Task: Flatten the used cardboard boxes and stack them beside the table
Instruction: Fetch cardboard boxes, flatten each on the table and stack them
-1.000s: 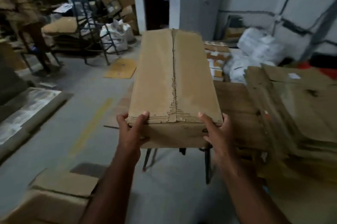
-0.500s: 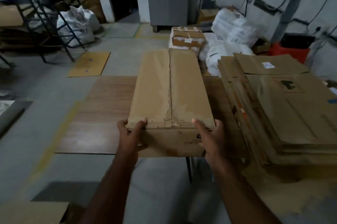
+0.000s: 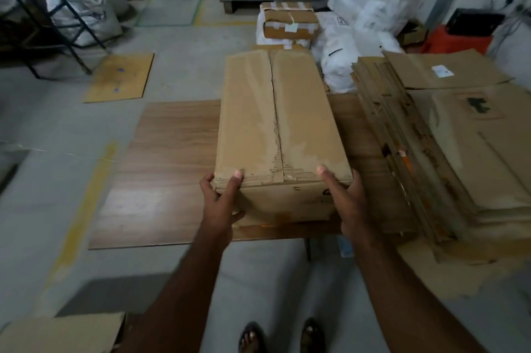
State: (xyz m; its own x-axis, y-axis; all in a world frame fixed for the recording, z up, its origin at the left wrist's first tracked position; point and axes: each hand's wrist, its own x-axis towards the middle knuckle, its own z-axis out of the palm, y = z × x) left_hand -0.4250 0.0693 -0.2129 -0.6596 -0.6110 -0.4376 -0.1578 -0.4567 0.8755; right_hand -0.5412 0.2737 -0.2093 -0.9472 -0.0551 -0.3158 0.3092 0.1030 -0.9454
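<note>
Both hands hold the near end of a still-assembled cardboard box (image 3: pixel 275 134) at the bench (image 3: pixel 161 168), left hand (image 3: pixel 221 203) curled round the left corner, thumb on the top flap, right hand (image 3: pixel 344 200) gripping the right corner likewise; can't tell if the box rests on the bench or hovers just above. Top flaps closed, centre seam torn, so this one is not flattened yet. Tall stack of flattened cardboard (image 3: pixel 448 151) sits just right of the bench, so much looks done; another box (image 3: pixel 57 332) waits bottom left
</note>
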